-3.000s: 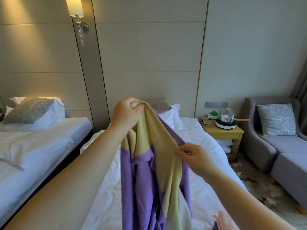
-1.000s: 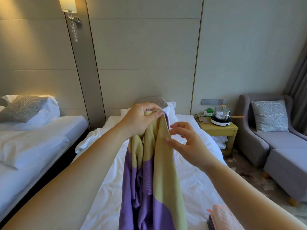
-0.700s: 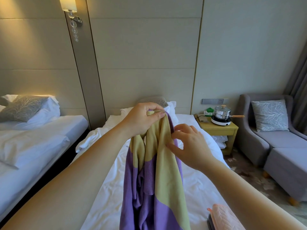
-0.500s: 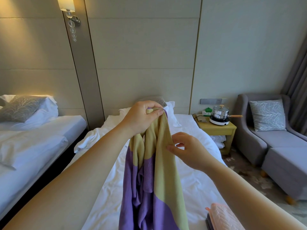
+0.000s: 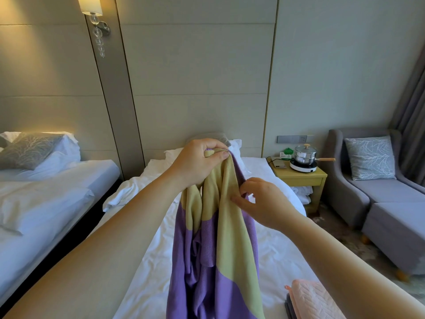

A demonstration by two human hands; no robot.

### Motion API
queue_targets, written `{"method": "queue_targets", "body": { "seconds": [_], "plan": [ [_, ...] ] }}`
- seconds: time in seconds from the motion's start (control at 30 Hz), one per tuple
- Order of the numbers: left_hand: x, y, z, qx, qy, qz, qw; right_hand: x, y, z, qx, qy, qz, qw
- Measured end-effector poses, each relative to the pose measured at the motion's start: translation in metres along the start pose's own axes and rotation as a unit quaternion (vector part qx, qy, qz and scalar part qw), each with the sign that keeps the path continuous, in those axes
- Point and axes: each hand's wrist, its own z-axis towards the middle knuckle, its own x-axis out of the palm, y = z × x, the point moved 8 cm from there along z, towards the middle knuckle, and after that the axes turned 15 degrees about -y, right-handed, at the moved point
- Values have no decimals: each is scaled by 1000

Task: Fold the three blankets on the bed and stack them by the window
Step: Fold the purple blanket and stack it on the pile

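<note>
Over bed (image 5: 276,249), blanket (image 5: 230,238) hangs bunched from your left hand (image 5: 197,164), which grips top corner; right hand (image 5: 259,201) pinches edge just below. Likely step: finding corners. Next: slide right hand along edge, spread.

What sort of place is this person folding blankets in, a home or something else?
Probably a hotel twin room: a white-sheeted bed at left and a matching white bed ahead, a crystal-bead wall lamp on the panelled wall, and a grey upholstered armchair beside a grey curtain.
</note>
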Motion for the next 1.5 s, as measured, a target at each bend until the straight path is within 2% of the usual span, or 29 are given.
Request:
{"method": "queue_targets", "body": {
  "seconds": [0.13, 0.3, 0.37, 0.43, 0.5, 0.57, 0.63, 0.7, 0.77, 0.8, 0.9, 1.0, 1.07, 1.17, 1.23, 1.33, 1.43, 1.5],
  "plan": [
    [-5, 6, 3, -10, -19, 4, 1000, 17, -5, -11, 84, 84, 214, 969],
    [-14, 15, 7, -8, -68, 21, 997, 27, -9, -23, 106, 126, 232, 959],
    [-22, 23, 9, -19, -100, 43, 994, 20, -15, -20, 101, 114, 190, 970],
    [-30, 34, 11, -38, -127, 64, 989, 5, -23, -12, 93, 66, 148, 982],
    [-35, 46, 12, -59, -126, 120, 983, -13, -30, -2, 124, 4, 197, 973],
    [-30, 58, 9, -72, -70, 205, 974, -20, -28, 3, 169, -1, 307, 937],
    [-11, 59, -1, -65, 20, 197, 978, -17, -18, 6, 187, 42, 377, 906],
    [19, 46, -25, -91, 141, 56, 984, -13, -3, 7, 191, 87, 410, 887],
    [46, 31, -50, -129, 250, -76, 957, -12, 6, 7, 187, 115, 423, 879],
    [54, 27, -60, -142, 282, -103, 943, -12, 7, 7, 186, 122, 426, 877],
    [56, 27, -62, -145, 277, -84, 946, -14, -1, 4, 183, 129, 395, 891],
    [54, 27, -55, -145, 230, -75, 959, -18, -14, -2, 121, 94, 249, 956],
    [52, 23, -49, -133, 205, -80, 966, -22, -19, -6, 62, 54, 141, 987],
    [46, 16, -38, -102, 152, -94, 979, -26, -21, -15, -30, 28, 15, 999],
    [39, 13, -31, -84, 126, -101, 983, -25, -31, -20, -45, 30, -53, 997],
    [29, 11, -24, -66, 93, -103, 988, -17, -53, -25, 15, 67, -59, 996],
    [21, 11, -19, -68, 72, -117, 988, -5, -65, -32, 81, 108, 23, 991],
    [20, 13, -17, -77, 72, -128, 986, 3, -65, -36, 73, 133, 68, 986]
  ]
}}
